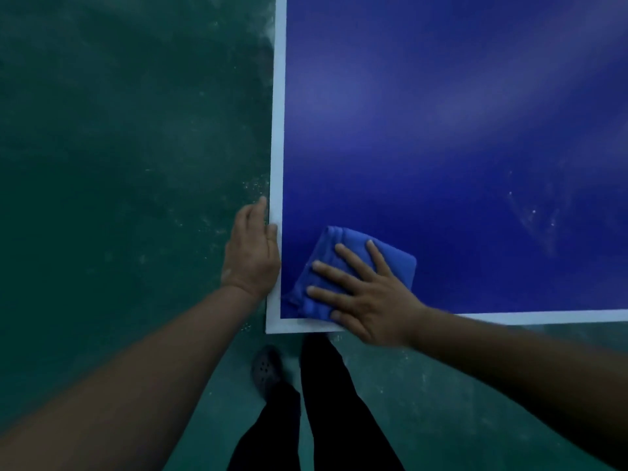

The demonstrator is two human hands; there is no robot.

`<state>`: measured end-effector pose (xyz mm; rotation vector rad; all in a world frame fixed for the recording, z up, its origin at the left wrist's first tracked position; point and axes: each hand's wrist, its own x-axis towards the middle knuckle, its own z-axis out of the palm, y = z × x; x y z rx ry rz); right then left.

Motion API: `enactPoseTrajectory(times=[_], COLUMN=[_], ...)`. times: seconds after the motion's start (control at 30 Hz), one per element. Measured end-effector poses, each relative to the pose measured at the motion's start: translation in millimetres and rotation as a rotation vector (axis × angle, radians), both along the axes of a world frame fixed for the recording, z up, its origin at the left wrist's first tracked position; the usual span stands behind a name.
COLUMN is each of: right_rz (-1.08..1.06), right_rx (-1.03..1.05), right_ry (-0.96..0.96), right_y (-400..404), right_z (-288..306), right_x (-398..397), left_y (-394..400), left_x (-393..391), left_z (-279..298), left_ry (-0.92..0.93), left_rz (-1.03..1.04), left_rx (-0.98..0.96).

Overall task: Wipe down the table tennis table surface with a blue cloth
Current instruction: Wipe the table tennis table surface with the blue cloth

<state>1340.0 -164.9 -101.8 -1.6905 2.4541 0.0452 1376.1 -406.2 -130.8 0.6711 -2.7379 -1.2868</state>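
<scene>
The cloth (pixel 356 273) lay on the table (pixel 441 130) at its seven-o'clock corner, the right hand (pixel 367 297) flat on it, the left hand (pixel 251 253) at nine o'clock on the table's edge.
</scene>
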Motion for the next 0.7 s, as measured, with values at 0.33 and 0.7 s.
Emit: enactPoseTrajectory(times=[0.33, 0.7], right_rz=[-0.692, -0.65], right_rx=[-0.087, -0.06], right_ry=[0.006, -0.011], right_y=[-90, -33], right_z=[-3, -3], right_x=[-66, -30], left_y=[0, -2], left_x=[-3, -5], left_z=[-3, -3], left_ry=[0.024, 0.017], left_rz=[0.012, -0.003], left_rx=[0.049, 0.07])
